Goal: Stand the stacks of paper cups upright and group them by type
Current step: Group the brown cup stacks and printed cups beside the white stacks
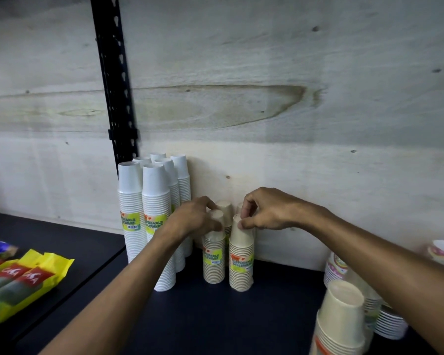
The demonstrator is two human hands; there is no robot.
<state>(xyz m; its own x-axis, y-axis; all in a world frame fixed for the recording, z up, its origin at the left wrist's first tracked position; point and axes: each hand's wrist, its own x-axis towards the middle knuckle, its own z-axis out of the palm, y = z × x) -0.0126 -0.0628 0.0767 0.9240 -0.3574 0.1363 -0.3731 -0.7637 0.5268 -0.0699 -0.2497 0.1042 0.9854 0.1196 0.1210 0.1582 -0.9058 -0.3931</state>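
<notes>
On the dark shelf (215, 316), short cream cup stacks stand upright against the wooden back wall (292, 111), just right of the tall white cup stacks (155, 226). The left hand (192, 219) curls around the top of the left cream stack (213, 262). The right hand (264, 210) pinches the top cup of the right cream stack (241, 265) between thumb and fingers.

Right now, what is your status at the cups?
Left hand grips one cream stack, right hand pinches another. Both upright beside white stacks. Nothing blocking.
</notes>
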